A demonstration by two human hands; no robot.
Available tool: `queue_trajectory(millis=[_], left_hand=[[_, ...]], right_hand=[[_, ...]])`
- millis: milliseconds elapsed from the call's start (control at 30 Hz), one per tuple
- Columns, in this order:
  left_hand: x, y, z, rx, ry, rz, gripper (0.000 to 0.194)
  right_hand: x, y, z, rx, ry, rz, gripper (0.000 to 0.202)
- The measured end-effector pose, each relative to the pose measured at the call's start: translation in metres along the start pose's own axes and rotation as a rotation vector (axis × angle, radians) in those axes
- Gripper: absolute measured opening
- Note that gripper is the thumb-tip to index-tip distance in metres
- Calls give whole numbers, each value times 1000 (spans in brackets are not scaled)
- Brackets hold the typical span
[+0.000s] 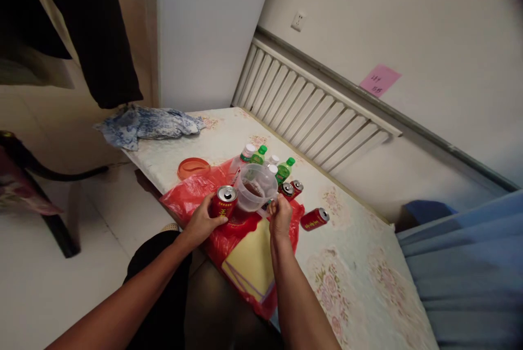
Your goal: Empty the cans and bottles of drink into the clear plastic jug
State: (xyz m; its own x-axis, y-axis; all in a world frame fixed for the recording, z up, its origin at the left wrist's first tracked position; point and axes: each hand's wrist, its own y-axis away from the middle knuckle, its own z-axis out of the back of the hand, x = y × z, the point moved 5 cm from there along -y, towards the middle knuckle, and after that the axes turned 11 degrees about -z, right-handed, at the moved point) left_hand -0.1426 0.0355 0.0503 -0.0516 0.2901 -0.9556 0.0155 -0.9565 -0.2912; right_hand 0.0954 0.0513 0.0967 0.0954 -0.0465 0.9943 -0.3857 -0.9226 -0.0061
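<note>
My left hand (204, 223) is wrapped round a red drink can (223, 204) with yellow characters and an opened top. In my right hand (281, 216) is the handle of a clear plastic jug (245, 200), with dark brown liquid inside. The can stands upright right beside the jug, above a red plastic bag (186, 193) spread on the bed or table. Partly hidden behind the jug are several bottles, among them a green-capped bottle (285, 170). Near my right hand stand two cans, one a dark-topped can (287, 190). Another red can (314, 220) lies tilted farther right.
A yellow cloth or sheet (251, 257) lies on the bag near the front edge. An orange lid (193, 168) rests at the left, with a blue patterned cloth (159, 124) beyond it. The flowered surface (359, 263) runs along a radiator (310, 105). A blue curtain (478, 263) hangs right.
</note>
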Motion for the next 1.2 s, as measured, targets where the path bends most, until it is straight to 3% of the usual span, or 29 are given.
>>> queue_trajectory(millis=[167,367,433,567,667,800,1067,1200], left_hand=[[-11,5,-4,-7,-6,-17,76],[-22,13,-11,33,-1,-18,73],[-25,17,-16,36,9,-31,72],[-27,26,-34,79,59,-33,73],[-28,31,-49,112,60,-45,74],[-31,40,-65,172,71,-59,74],[-43,57,-89,255,98,-44,69],[-42,59,-97,267,92,-61,68]], right_hand=[[1,4,10,8,111,19,39],[1,26,49,-262,177,48,40],[-2,41,55,-288,184,28,37],[-6,72,38,-31,216,-24,27],[-2,90,23,114,218,-48,40],[5,100,22,139,274,-37,55],[3,108,40,86,380,5,65],[4,112,43,121,336,19,66]])
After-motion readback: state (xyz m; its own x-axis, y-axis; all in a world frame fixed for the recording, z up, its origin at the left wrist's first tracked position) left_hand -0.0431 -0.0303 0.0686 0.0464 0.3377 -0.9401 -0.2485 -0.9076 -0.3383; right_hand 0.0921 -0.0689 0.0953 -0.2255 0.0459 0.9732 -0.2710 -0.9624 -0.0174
